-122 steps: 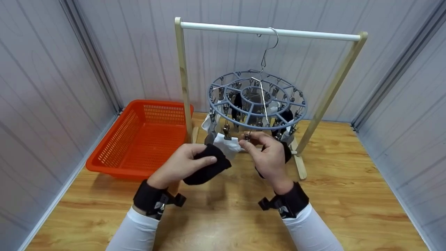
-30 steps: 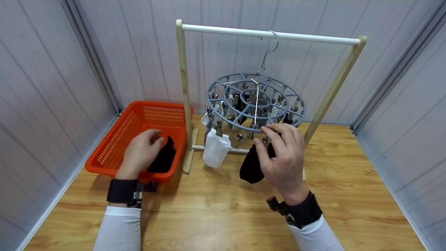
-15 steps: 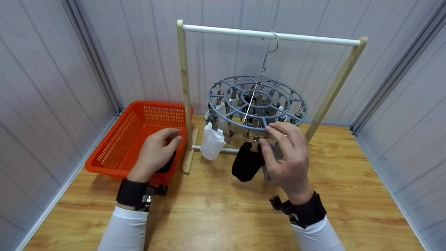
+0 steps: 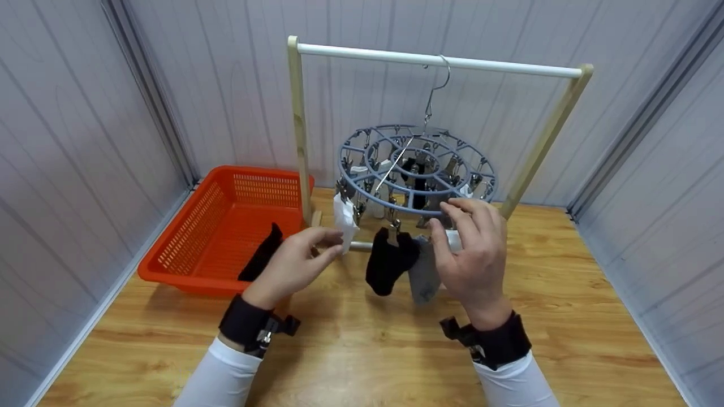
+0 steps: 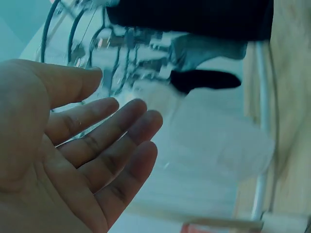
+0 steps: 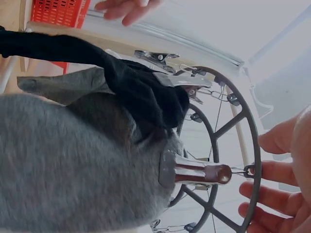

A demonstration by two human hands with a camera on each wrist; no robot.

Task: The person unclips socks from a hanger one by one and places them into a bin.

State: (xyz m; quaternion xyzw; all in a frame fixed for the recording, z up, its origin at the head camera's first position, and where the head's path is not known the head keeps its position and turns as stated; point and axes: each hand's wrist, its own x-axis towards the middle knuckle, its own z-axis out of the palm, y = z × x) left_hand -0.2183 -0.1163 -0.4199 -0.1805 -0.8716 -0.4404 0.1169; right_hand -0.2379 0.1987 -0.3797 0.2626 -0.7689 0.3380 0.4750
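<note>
A round blue-grey clip hanger [image 4: 416, 210] carries socks on metal clips. At its front hang a black sock [image 4: 387, 268] and a grey sock [image 4: 424, 277]; a white sock [image 4: 344, 217] hangs at the left. My left hand [image 4: 300, 257] is empty, its fingers loosely bent beside the white sock; the left wrist view shows its palm [image 5: 73, 145]. By the front right rim is my right hand [image 4: 472, 249], fingers spread. In the right wrist view its fingertips [image 6: 250, 189] reach behind the rim and the thumb tip is right at it, above the grey sock's clip [image 6: 199, 172].
An orange basket [image 4: 169, 274] stands on the left, a black sock [image 4: 263, 254] lying in it. The hanger's hook [image 4: 447, 73] is over the white bar [image 4: 367, 53] of a wooden stand [image 4: 297, 113]. Pale walls enclose the wood-look surface [image 4: 362, 350].
The left hand held a black sock earlier; one now lies in the basket. That hand has come back toward the hanger. The hanger has turned, its front socks shifting left past the right hand.
</note>
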